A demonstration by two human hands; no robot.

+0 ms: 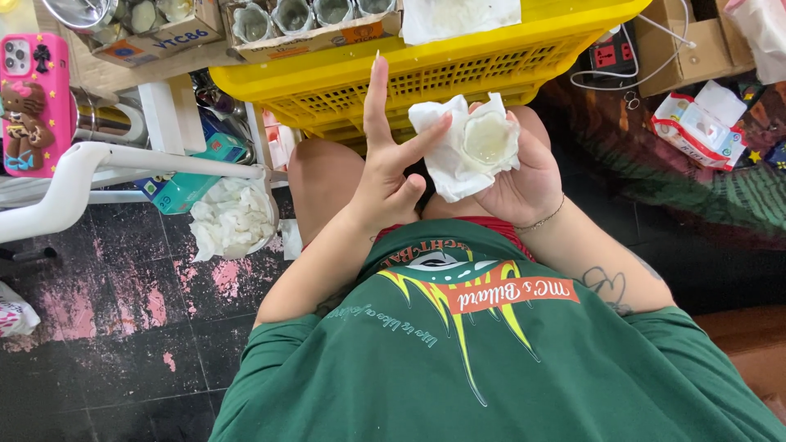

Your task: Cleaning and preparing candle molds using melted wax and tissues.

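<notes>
White tissue (446,160) wraps a small clear glass cup (489,141) cradled in the right hand (524,184), which is closed around it above the lap. Left hand (385,168), fingers spread, presses one fingertip on the tissue. Beyond sits a yellow plastic crate (458,69); crumpled tissues fill a bin (233,217) on the floor.

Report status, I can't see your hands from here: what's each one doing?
Right hand cups a small clear cup wrapped in white tissue. Left hand open, one fingertip on the tissue. Yellow crate just beyond, not touching.
</notes>
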